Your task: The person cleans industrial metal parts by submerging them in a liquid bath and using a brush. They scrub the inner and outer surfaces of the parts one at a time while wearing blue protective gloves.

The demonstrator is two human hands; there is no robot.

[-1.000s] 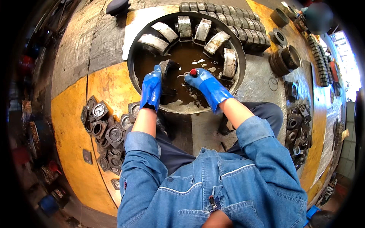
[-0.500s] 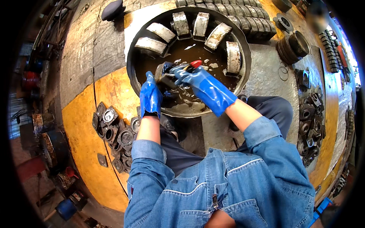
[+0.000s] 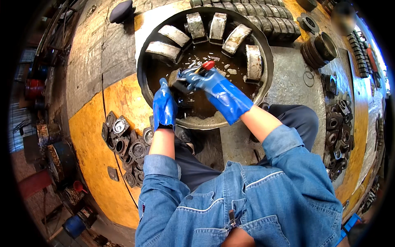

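A wide round metal pan [image 3: 268,68] of murky brown liquid stands before me. Over its near left part, my left hand [image 3: 165,105], in a blue rubber glove, is closed on a dark metal block [image 3: 173,77] with its thumb pointing up. My right hand [image 3: 218,88], gloved alike, grips a red-ended brush [image 3: 208,65] whose dark head presses against the block. The brush head and the right fingers are blurred, and the gloves hide much of the block. Several curved metal blocks [image 3: 217,28] with whitish faces stand around the pan's far inner wall. Pale flakes float in the liquid.
A heap of dark flanged metal parts [image 3: 138,149] lies on the left, another pile [image 3: 338,127] on the right. Rows of dark blocks [image 3: 273,26] sit behind the pan. A metal cylinder [image 3: 319,51] stands at the far right, a dark cap [image 3: 122,11] far left.
The brush and right hand have shifted slightly left against the block. More pale flakes and splashes show on the liquid beyond my hands. My left hand keeps its hold.
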